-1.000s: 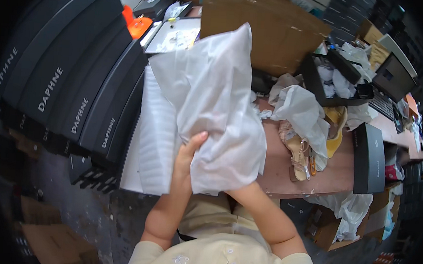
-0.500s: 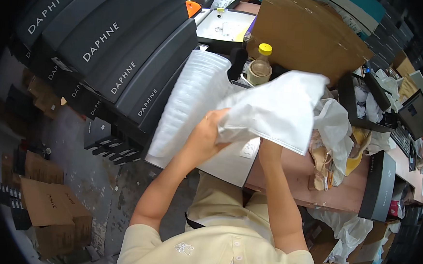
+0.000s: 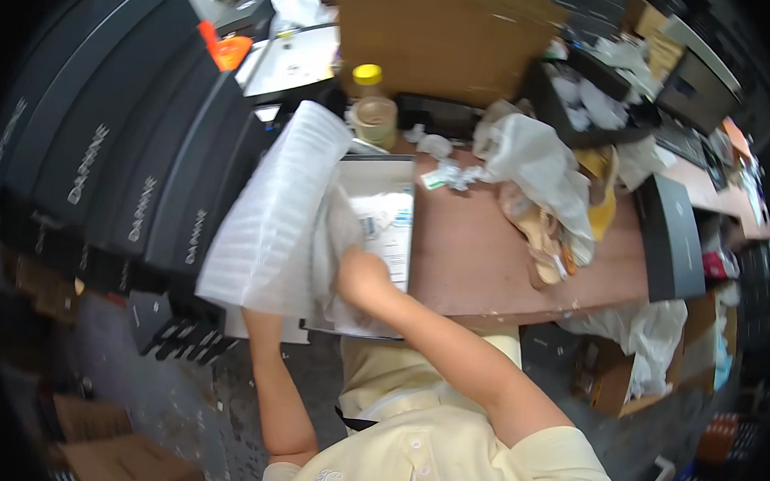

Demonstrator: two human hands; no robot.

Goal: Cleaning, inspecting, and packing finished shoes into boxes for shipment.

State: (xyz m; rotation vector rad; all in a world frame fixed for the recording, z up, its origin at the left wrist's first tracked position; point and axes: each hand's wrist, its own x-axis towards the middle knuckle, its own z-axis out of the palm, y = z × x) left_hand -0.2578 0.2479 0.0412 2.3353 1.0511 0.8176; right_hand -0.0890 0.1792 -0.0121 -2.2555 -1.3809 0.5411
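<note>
An open shoebox (image 3: 410, 242) with a dark edge and pale inside sits at the table's near left, printed papers (image 3: 395, 241) lying in it. My right hand (image 3: 363, 274) reaches into its left half, fingers curled against a greyish-white cloth bag (image 3: 327, 246); the fingertips are hidden. A translucent white foam sheet (image 3: 272, 207) leans over the box's left side. Beneath its lower edge, my left hand (image 3: 263, 319) shows only at the wrist. The sheet covers its fingers, so what they hold cannot be seen.
Dark shoeboxes (image 3: 135, 146) are stacked high at left. Behind the open box stands a yellow-capped bottle (image 3: 374, 116). Tan sandals (image 3: 539, 237), a yellow shoe (image 3: 605, 197) and white wrapping (image 3: 535, 157) lie on the pinkish table (image 3: 463, 263); cardboard (image 3: 441, 41) rises behind.
The white cloth bag, held up in front of me before, has come down to the left into the box. The foam sheet now reaches over my left hand. My view has turned right.
</note>
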